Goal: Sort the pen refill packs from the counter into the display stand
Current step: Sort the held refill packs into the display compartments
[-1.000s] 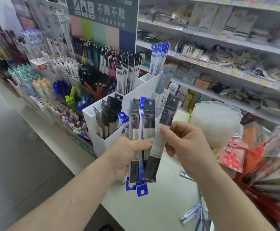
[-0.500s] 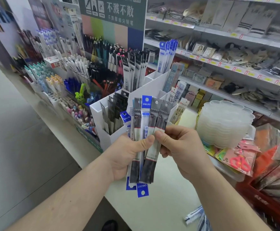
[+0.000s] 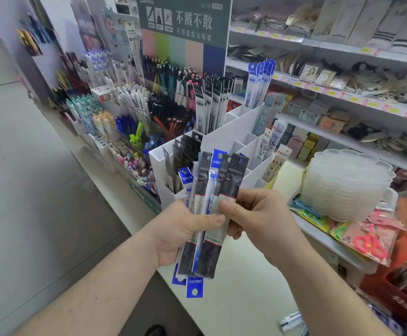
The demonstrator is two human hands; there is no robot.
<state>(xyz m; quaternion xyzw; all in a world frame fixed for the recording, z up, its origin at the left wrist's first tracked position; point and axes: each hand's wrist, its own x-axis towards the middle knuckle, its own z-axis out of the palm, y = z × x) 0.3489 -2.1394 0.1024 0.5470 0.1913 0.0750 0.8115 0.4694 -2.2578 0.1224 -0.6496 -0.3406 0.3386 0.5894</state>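
Packs point(image 3: 209, 214) fanned in the left hand point(image 3: 183, 229) had closed up since a moment before, the right hand point(image 3: 258, 219) pinching one dark pack, ready for the display stand point(image 3: 231, 134).

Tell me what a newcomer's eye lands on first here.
First, the fan of refill packs at centre, gripped by the left hand while the right hand pinches its right edge. Right behind them stands the white display stand, its compartments partly filled with dark and blue packs. Above it rises the green sign, and to the right sits a stack of clear trays.
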